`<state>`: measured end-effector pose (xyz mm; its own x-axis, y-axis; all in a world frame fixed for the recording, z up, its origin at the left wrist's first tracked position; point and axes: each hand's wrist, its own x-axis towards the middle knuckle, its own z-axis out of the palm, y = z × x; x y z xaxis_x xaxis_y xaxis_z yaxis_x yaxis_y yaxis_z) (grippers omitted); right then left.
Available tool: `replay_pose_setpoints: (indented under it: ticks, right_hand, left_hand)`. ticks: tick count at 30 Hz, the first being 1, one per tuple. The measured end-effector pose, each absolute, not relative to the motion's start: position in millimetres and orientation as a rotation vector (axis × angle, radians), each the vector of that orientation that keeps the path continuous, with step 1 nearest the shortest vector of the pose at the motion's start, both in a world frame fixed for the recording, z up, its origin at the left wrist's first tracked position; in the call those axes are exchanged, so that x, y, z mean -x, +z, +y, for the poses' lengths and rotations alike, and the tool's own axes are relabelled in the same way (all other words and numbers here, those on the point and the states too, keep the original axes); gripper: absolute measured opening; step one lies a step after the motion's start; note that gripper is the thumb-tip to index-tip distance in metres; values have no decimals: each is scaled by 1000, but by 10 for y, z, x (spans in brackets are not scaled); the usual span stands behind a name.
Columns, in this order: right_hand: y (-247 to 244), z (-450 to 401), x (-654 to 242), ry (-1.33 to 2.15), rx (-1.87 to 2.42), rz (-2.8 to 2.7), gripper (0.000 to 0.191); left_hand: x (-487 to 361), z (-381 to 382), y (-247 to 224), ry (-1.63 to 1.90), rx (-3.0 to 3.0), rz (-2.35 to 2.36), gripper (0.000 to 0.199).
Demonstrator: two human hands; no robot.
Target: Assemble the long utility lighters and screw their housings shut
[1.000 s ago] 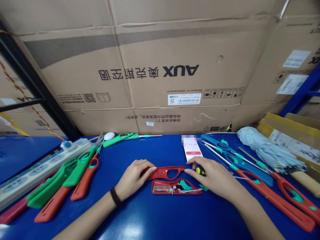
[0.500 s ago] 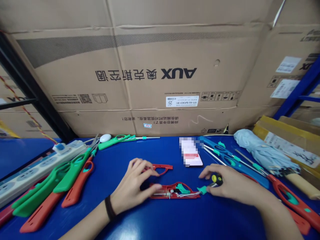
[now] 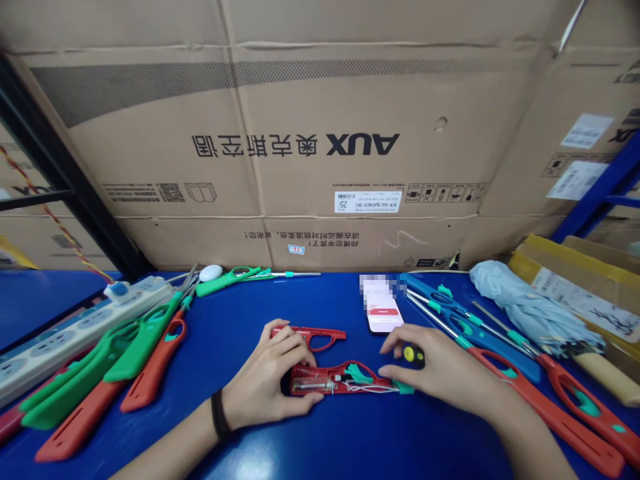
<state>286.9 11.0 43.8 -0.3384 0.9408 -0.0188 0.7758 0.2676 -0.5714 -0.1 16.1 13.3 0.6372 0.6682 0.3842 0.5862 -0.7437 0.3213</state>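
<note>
An opened red lighter housing (image 3: 345, 381) lies on the blue table, its inner parts exposed: a clear tank, white wires and a green trigger (image 3: 356, 373). My left hand (image 3: 267, 373) is closed around the housing's left end, thumb along the near edge and fingers on the far side. At the right end sits a small green piece (image 3: 404, 387), with my right thumb and fingers just above it. My right hand (image 3: 435, 360) holds a screwdriver (image 3: 413, 355), its black and yellow handle end showing; its shaft is hidden. The other red housing half (image 3: 327, 332) lies behind.
Green and red lighters (image 3: 150, 360) lie at left beside a white power strip (image 3: 75, 333). A phone (image 3: 383, 310) lies behind my right hand. Blue and red lighters (image 3: 545, 400), a folded umbrella (image 3: 525, 300) and a cardboard box (image 3: 590, 280) occupy the right. Tall cardboard (image 3: 295, 100) stands behind.
My left hand has closed in around the housing's left end, and the housing has shifted slightly left. My right hand has moved left with the screwdriver, over the green piece.
</note>
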Motion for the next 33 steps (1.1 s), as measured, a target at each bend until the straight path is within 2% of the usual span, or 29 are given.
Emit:
replay_pose_setpoints:
  ticks: [3, 11, 16, 27, 33]
  right_hand:
    - [411, 97, -2713, 694, 1481, -2289, 14]
    - [332, 65, -2575, 726, 1453, -2364, 10]
    - [412, 102, -2671, 683, 1368, -2288, 18]
    - [325, 176, -2614, 488, 1537, -2273, 16]
    - [329, 185, -2643, 533, 1542, -2260, 21]
  left_hand:
    - [-13, 152, 131, 730, -2696, 1016, 24]
    - [-16, 152, 127, 717, -2693, 1009, 25]
    - [-12, 147, 136, 710, -2679, 1017, 24]
    - [-8, 138, 136, 686, -2672, 949, 25]
    - [-8, 136, 152, 688, -2684, 947, 25]
